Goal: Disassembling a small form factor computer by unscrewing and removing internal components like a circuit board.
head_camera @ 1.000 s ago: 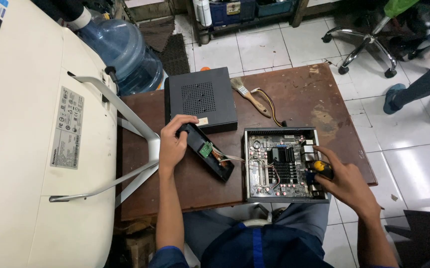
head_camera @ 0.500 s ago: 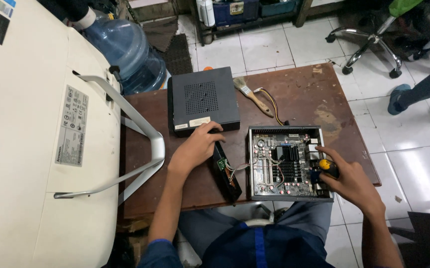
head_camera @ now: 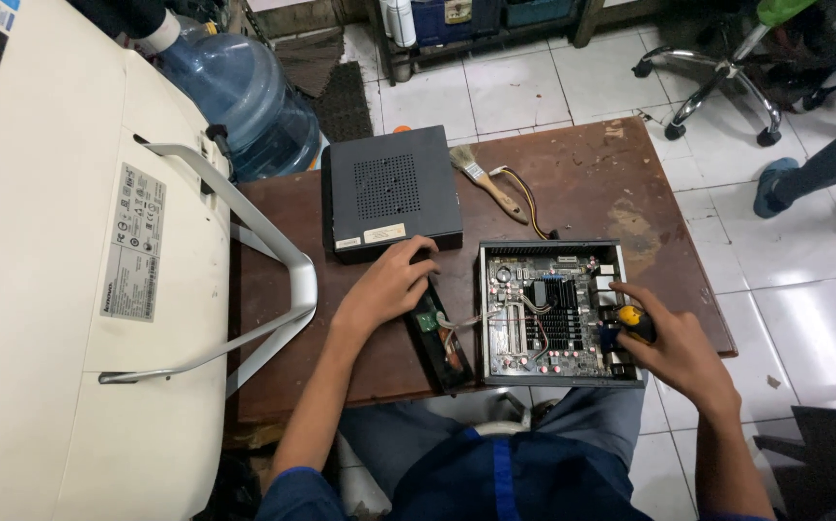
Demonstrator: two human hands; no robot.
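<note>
Gripping a yellow-and-black screwdriver handle (head_camera: 633, 322), the right hand (head_camera: 674, 349) is curled tight around it at the right side of the open computer case (head_camera: 561, 311), tip down among the board's parts, a hold that suits turning a screw from above. The case sits near the front edge of the brown surface (head_camera: 630, 183), lid off, so the green board and its dark heat sink lie bare to the camera. The left hand (head_camera: 389, 286) rests palm down, fingers loosely spread, on the upper end of a narrow black panel (head_camera: 440, 335) lying just left of the case; thin wires run from that panel into the case, so it looks pinned flat to keep the leads from tugging. Behind the hand, a black box with a vent grid (head_camera: 391, 188) stands toward the back left corner. A paintbrush (head_camera: 487, 182) lies near the back edge, handy for dusting, it seems.
</note>
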